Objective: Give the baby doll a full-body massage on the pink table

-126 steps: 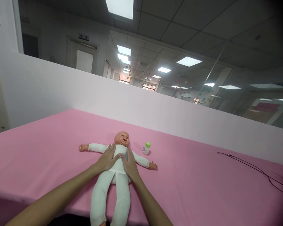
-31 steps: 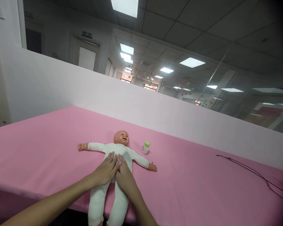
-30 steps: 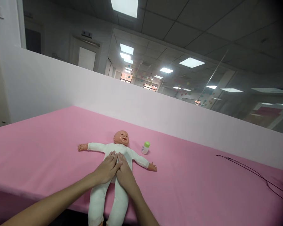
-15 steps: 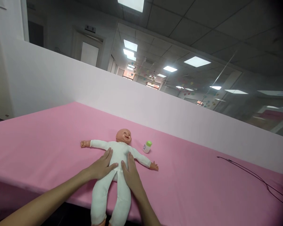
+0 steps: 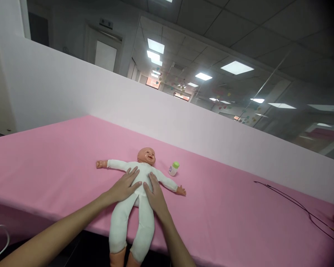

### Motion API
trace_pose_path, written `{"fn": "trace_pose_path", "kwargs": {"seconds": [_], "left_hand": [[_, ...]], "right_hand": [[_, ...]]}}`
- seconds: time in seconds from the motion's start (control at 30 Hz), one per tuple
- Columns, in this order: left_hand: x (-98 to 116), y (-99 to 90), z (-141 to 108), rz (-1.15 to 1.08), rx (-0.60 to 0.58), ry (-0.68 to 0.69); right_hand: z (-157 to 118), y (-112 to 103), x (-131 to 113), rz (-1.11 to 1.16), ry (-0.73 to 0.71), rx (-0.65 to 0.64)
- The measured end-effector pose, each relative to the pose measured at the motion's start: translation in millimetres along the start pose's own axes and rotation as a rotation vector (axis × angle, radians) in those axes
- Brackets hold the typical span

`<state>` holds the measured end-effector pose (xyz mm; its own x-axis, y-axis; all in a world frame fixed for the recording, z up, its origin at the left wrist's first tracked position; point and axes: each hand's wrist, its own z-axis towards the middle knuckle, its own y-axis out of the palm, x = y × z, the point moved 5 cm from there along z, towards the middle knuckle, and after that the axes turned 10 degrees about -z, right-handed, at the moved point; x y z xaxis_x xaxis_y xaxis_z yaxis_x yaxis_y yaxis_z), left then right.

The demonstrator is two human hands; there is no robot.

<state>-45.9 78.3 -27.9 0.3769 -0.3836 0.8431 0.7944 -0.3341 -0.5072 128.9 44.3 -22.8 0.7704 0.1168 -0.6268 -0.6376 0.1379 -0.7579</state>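
A baby doll in a white cloth suit lies on its back on a pink-covered table, arms spread wide and legs past the front edge. My left hand rests flat on the left side of its belly and chest, fingers stretched toward its upper chest. On the other side of the belly lies my right hand, also flat with fingers extended. Both thumbs point inward across the doll's middle, a small gap between them. Beside the doll's head and arm stands a small clear bottle with a green cap.
A thin black cable runs over the table's right side. Behind the table rises a low white wall with glass above it. At lower left a white cord hangs near the table's front edge.
Both hands have slid slightly up the doll's torso, the left fingers now farther onto its chest. The view has shifted slightly, showing more of the doll's lower legs.
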Motion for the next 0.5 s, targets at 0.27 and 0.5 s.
{"fn": "trace_pose_path", "kwargs": {"seconds": [0.27, 0.5], "left_hand": [[1.9, -20.0, -44.9, 0.039, 0.215, -0.001], [13.6, 4.6, -175.6, 0.027, 0.469, 0.545]], "right_hand": [[10.5, -32.8, 33.4, 0.039, 0.085, 0.104], [-3.3, -110.7, 104.8, -0.343, 0.35, 0.398]]}}
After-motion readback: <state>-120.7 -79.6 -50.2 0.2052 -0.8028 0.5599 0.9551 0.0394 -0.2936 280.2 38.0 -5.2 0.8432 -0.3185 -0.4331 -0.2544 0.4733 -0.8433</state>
